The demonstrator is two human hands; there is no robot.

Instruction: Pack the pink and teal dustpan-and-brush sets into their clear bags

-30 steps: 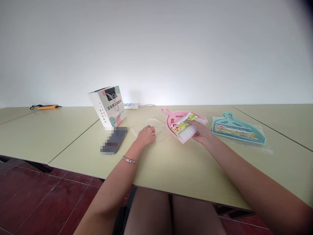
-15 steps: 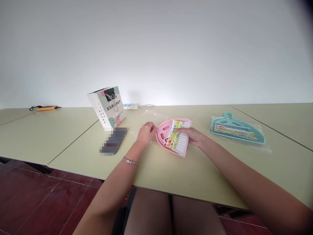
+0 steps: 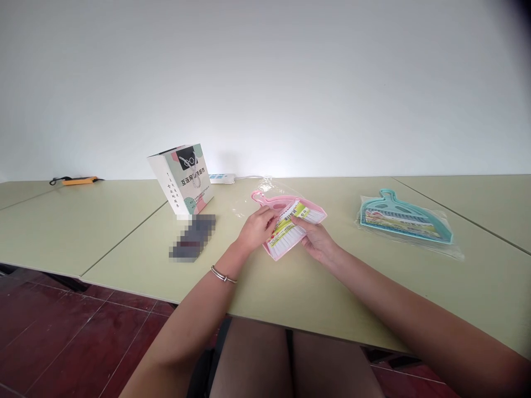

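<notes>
A pink dustpan (image 3: 322, 206) is tilted up off the table, its looped handle pointing away to the left. White bristles of a small brush (image 3: 292, 235) lie inside it, under a printed yellow-green label card (image 3: 296, 213). My right hand (image 3: 318, 241) grips the dustpan's front edge, its thumb pressing the card and brush from above. At the brush's left end, my left hand (image 3: 259, 228) has its fingers curled in a pinch against the card; the fingertips are partly hidden. Behind the handle lies a clear plastic wrapper (image 3: 269, 184).
To the right lies a teal dustpan (image 3: 445, 235) with a brush, in clear plastic. A paper gift bag (image 3: 193, 182) stands at left, with a dark, pixelated flat object (image 3: 194, 239) before it. A white power strip (image 3: 223, 178) and an orange item (image 3: 79, 181) lie near the wall.
My left hand has left the dustpan's handle and moved right onto the label card. The pink dustpan has turned, its handle now pointing farther away, its front edge facing more toward me.
</notes>
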